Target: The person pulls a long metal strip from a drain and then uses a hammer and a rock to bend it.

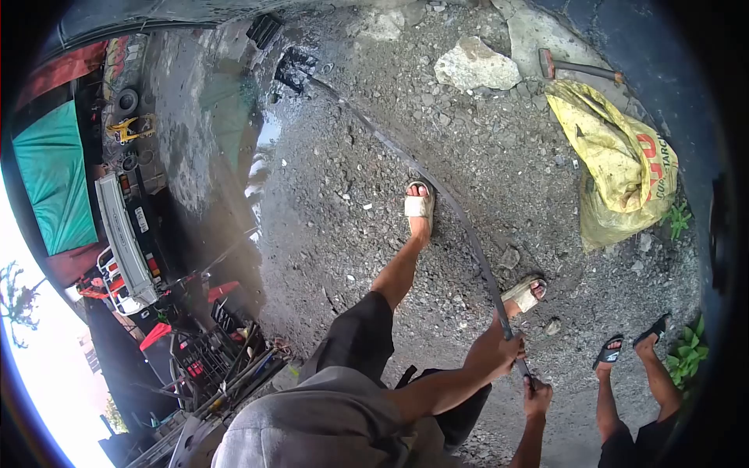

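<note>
My left hand [499, 354] is closed round the dark handle of a long shovel [437, 183]. Close to the handle's end, my right hand [537, 396] grips the same shaft. The handle, bowed by the wide lens, runs up and left across the gravel between my sandalled feet. Its far end carries a dark, squarish blade [295, 70], lying on wet ground beside a puddle [269, 129]. Black wet material seems to cover the blade, so its exact shape is hard to make out.
A pale rock [477, 64], a sledgehammer [581, 69] and a yellow sack [616, 156] lie up and right. Another person's legs [659, 382] are at lower right. Left are a parked vehicle [129, 242], a green tarp [58, 179] and piled scrap [218, 359].
</note>
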`<state>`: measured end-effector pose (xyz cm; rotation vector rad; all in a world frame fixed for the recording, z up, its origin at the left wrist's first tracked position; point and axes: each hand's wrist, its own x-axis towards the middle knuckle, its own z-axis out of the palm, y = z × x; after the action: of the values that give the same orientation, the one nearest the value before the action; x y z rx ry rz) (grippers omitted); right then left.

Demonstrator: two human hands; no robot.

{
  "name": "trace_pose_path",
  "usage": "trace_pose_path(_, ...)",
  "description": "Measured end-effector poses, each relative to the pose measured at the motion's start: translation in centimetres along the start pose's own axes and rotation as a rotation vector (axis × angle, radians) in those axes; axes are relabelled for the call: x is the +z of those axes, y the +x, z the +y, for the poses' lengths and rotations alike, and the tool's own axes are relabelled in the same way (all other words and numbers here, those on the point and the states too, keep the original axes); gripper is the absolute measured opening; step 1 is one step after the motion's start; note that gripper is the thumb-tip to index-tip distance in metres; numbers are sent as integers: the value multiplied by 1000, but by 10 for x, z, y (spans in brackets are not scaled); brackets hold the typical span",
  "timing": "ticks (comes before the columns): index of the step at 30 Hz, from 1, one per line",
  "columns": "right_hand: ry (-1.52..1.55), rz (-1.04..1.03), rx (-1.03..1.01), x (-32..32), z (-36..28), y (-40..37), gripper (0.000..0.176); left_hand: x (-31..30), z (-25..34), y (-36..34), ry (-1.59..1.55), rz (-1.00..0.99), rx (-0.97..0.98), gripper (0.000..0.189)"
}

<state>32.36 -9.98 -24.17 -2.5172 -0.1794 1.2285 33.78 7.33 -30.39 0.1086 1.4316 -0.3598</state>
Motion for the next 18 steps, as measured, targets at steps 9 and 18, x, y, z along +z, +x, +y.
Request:
trace_pose_path(9,102,43,-122,71,-144,89,34,-60,173,42,-16,23,-175,30)
trace_pose_path(18,66,45,-211,96,-476,293,52,-56,566,35,45,120,241,37)
